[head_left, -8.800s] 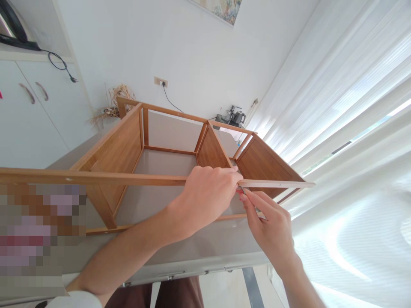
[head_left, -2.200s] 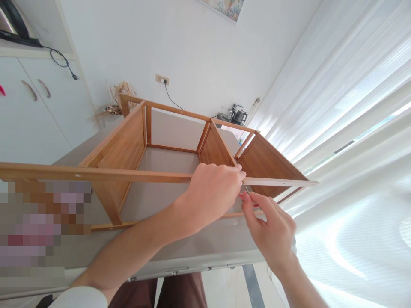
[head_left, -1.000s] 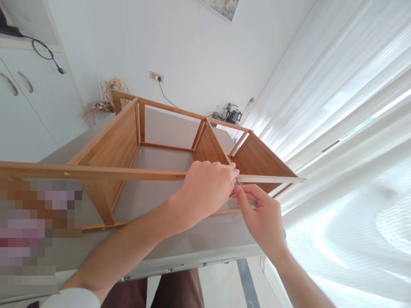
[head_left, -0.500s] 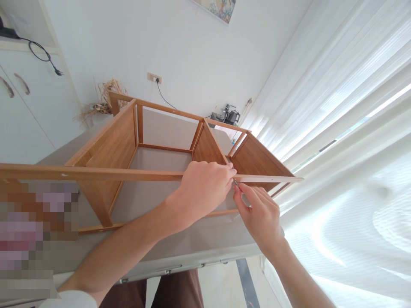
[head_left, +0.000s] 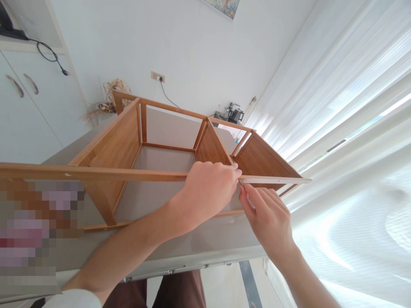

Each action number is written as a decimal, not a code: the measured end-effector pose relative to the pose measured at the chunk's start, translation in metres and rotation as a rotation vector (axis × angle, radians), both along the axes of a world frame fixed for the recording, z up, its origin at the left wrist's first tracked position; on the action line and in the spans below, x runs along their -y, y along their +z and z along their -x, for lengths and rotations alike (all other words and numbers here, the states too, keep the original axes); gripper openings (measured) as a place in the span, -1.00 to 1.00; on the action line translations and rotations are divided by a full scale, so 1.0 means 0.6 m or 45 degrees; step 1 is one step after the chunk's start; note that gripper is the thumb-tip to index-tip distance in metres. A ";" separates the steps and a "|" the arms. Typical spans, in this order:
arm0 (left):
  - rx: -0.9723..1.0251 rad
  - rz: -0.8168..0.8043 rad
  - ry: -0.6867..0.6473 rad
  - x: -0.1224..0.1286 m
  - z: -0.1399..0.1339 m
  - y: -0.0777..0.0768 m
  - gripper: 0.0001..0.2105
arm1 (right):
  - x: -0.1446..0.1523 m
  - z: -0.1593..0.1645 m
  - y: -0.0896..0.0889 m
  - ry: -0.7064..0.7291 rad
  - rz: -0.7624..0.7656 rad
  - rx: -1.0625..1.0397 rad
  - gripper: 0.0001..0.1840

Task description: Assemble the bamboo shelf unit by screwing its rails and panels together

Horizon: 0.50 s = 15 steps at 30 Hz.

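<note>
A brown wooden shelf frame (head_left: pixel 135 174) lies on its side, its slatted-looking panels standing between long rails. My left hand (head_left: pixel 210 192) is closed over the near rail, where the middle shelf panel (head_left: pixel 214 145) meets it; the palm side and part of the joint are hidden. Just right of it, my right hand (head_left: pixel 268 216) pinches a thin metal piece (head_left: pixel 242 185) between thumb and forefinger. The piece's tip reaches the underside of the near rail, close to my left fingertips. Whether it is a screw or a hex key, I cannot tell.
The frame rests on a grey-covered table (head_left: pixel 205 239). White curtains (head_left: pixel 353 205) hang close on the right. A kettle (head_left: pixel 236 114) stands behind the frame, dried stalks (head_left: pixel 117 87) at the back left. A blurred-out patch (head_left: pixel 28 231) covers the left edge.
The whole view has shifted a little, so the scene sits slightly further right. Both hands keep the same place at the joint, and my right fingers have turned slightly around the metal piece.
</note>
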<state>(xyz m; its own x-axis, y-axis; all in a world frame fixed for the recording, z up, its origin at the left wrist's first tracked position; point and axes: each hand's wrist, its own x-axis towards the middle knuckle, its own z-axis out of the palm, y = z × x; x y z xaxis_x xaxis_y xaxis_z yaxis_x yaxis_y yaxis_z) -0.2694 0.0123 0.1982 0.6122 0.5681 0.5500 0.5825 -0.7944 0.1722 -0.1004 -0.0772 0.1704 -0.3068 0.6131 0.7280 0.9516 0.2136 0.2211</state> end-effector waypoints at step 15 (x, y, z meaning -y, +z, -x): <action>0.006 0.002 0.001 0.001 0.001 0.001 -0.73 | 0.002 -0.013 0.019 0.088 0.032 0.265 -0.67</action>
